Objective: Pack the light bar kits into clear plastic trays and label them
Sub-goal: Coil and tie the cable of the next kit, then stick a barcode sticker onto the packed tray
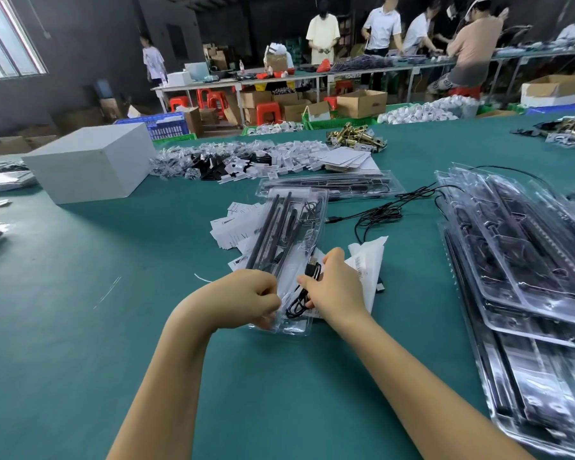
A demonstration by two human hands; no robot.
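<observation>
Green-topped packing table (80,293) in a busy workshop: the left hand (246,298) pinched the clear tray (289,234) (light bars already seated), the right hand (332,287) gripped its USB cable (301,298). Filled trays (525,260) lay stacked alongside; labelling apparently remained.

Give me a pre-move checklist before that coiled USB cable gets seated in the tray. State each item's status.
1. Right hand holds the coiled USB cable: ok.
2. Left hand steadies the near end of the clear tray: ok, fingers curled at its edge.
3. Black light bars already lie in the tray: ok.
4. Cable coil sits fully inside its pocket: not ok, the USB plug still sticks up.
5. Pocket under the coil is free: cannot tell, the hands hide it.
6. Label sheet within reach: ok, beside the right hand.
</observation>
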